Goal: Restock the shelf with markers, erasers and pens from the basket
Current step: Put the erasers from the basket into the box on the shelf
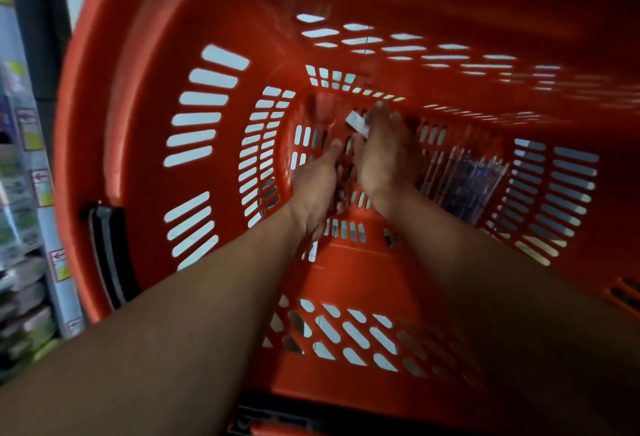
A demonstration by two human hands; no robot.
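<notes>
Two bare hands reach deep into a red slotted plastic basket [145, 64] beside a stocked shelf [24, 193].

No brand or writing is legible: the shelf's small red-edged price tags [41, 187] are blurred. The basket is glossy moulded plastic, its walls and floor pierced by rows of rounded slots, with a black handle piece [105, 255] at its left rim. The left hand [317, 189] has its fingers curled downward, thumb extended; what they hold cannot be told. The right hand [384, 151] pinches a small white rectangular eraser-like item [358, 123] at its fingertips. A clear-wrapped bundle of slim pens [464, 177] lies on the basket floor, right of the hands.
</notes>
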